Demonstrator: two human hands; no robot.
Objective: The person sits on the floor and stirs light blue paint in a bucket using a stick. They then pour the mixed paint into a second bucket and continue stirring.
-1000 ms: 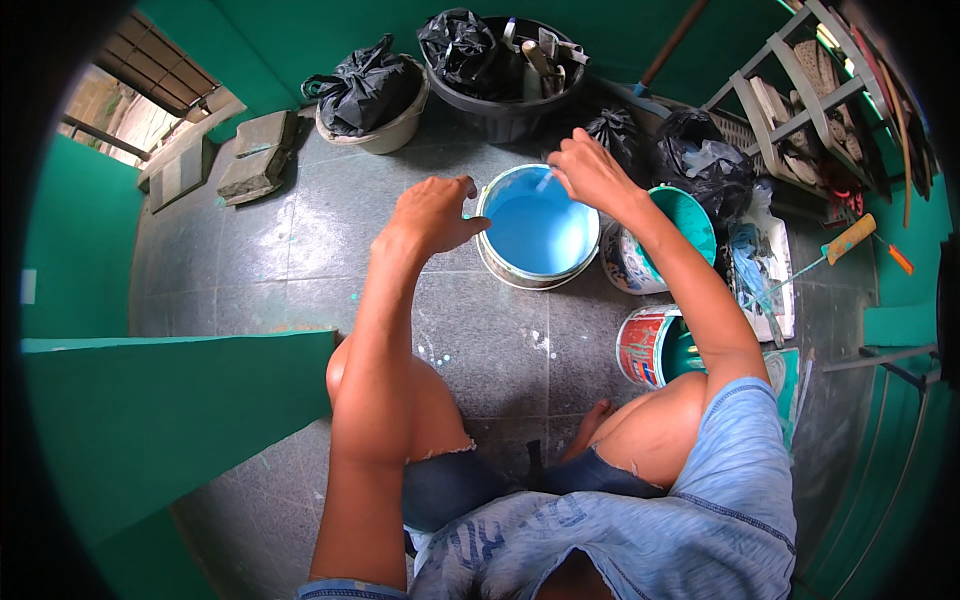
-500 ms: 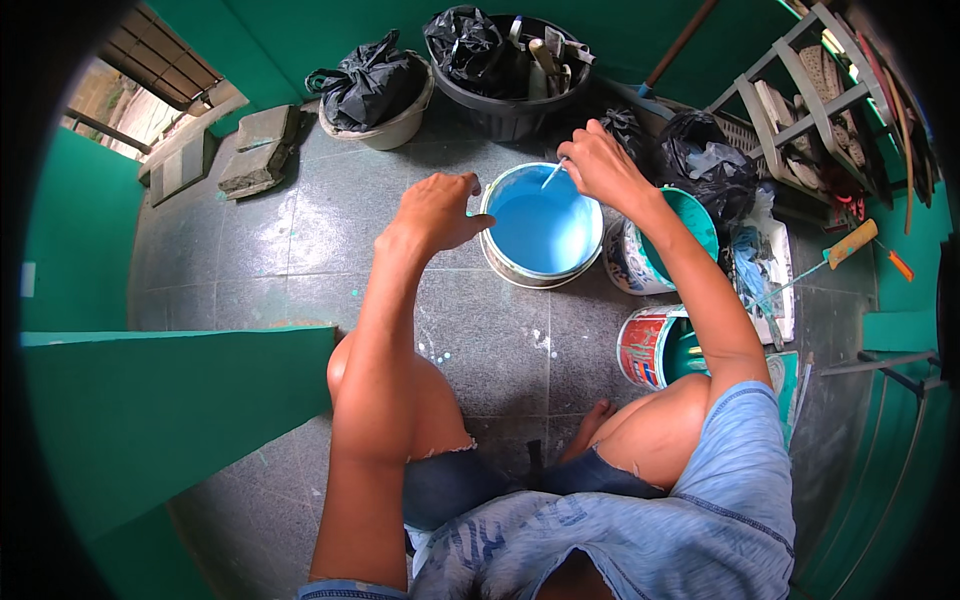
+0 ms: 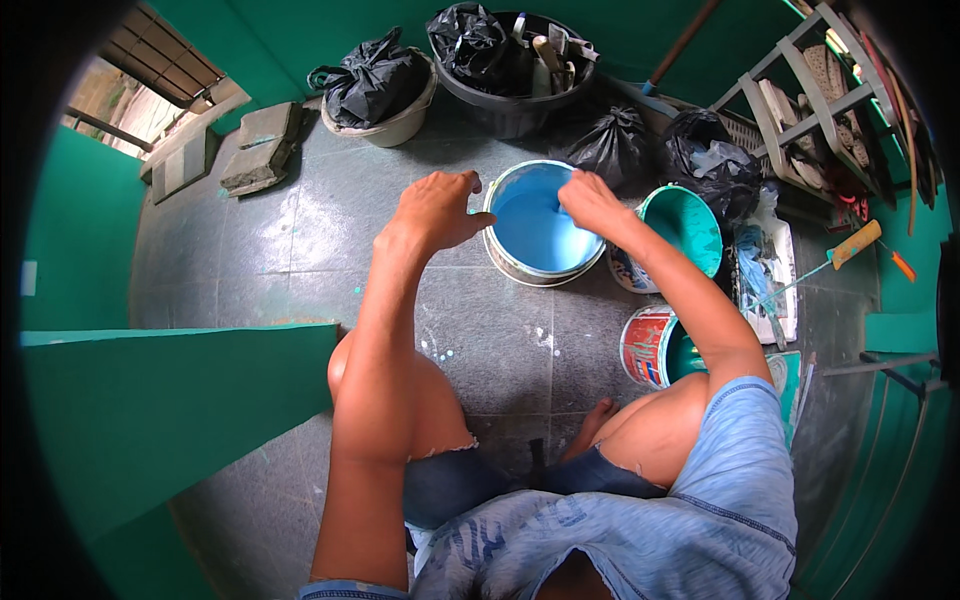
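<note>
A white bucket (image 3: 547, 272) of blue paint (image 3: 540, 232) stands on the floor in front of me. My right hand (image 3: 592, 203) is closed above the bucket's right side. It grips a thin pale stick, now almost wholly hidden by the fingers and the paint. My left hand (image 3: 436, 210) is at the bucket's left rim, thumb and forefinger apart, with the thumb tip at or close against the rim. Nothing shows in its grasp. Beside the bucket to the right stands a bucket coated inside with green paint (image 3: 690, 228).
Nearer my right knee is a red paint can (image 3: 648, 345) with green inside. A paint roller (image 3: 855, 245) and a white tray (image 3: 780, 265) lie farther right. Black bags (image 3: 610, 145), a black tub (image 3: 505, 118) and a pale basin (image 3: 390, 130) line the back. A green ledge (image 3: 180, 400) juts in at left.
My right hand has moved down and toward me, taking the stick from the far rim into the paint. My left hand has stayed almost still.
</note>
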